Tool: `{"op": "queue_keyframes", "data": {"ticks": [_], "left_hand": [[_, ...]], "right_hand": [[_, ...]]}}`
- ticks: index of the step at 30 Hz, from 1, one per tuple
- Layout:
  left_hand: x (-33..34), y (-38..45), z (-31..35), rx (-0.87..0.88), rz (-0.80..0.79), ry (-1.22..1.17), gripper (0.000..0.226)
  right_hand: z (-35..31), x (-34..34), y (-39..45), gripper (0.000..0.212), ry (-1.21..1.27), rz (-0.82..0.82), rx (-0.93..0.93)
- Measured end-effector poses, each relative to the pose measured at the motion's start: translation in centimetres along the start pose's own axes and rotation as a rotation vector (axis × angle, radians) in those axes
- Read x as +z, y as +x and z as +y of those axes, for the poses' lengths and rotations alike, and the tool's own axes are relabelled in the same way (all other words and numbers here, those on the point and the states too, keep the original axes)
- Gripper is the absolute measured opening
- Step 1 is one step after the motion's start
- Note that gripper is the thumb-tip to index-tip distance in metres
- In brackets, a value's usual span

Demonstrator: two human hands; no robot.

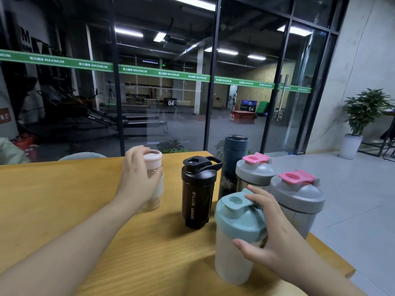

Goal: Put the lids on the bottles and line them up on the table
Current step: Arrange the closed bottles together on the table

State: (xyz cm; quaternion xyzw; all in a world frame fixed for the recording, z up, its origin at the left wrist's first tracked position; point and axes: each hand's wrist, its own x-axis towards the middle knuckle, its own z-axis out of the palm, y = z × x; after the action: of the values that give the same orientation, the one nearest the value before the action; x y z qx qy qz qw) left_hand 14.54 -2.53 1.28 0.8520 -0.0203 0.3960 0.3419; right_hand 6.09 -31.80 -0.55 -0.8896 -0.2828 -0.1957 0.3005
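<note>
Wooden table [64,199] ends just right of my right hand [271,233] gripping the teal bottle [237,238] at lower centre, left hand [139,180] clasping the clear bottle [154,178], so a careless shove could topple the crowded grey shakers [297,201] off it.

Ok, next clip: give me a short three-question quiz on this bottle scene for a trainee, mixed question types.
1. True or false: the black sport bottle is being held by a hand.
2. Multiple choice: what does the right hand grip? A) the teal-lidded shaker B) a grey shaker with a pink flap C) the dark blue flask
3. Fill in: the left hand holds the clear bottle with the ____ lid.

Key: 1. False, it stands alone on the wooden table. 2. A. 3. Pale pink.
</note>
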Motion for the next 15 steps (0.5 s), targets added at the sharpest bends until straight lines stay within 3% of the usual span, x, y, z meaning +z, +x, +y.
{"op": "queue_keyframes", "data": {"ticks": [3,7,11,15], "left_hand": [[0.5,0.9,-1.2,-0.166,-0.075,0.015,0.068],[0.9,2.1,-2.1,-0.166,-0.17,0.101,0.071],[1.1,3.3,-2.5,-0.172,-0.223,0.171,0.062],[0.6,3.7,-2.6,-0.149,-0.198,0.119,0.037]], "right_hand": [[0.2,0.3,0.0,0.076,0.039,0.02,-0.015],[0.4,0.6,-0.1,0.077,0.064,0.049,-0.028],[0.6,0.8,-0.1,0.077,0.073,0.056,-0.027],[0.6,0.8,-0.2,0.077,0.099,0.069,-0.03]]}}
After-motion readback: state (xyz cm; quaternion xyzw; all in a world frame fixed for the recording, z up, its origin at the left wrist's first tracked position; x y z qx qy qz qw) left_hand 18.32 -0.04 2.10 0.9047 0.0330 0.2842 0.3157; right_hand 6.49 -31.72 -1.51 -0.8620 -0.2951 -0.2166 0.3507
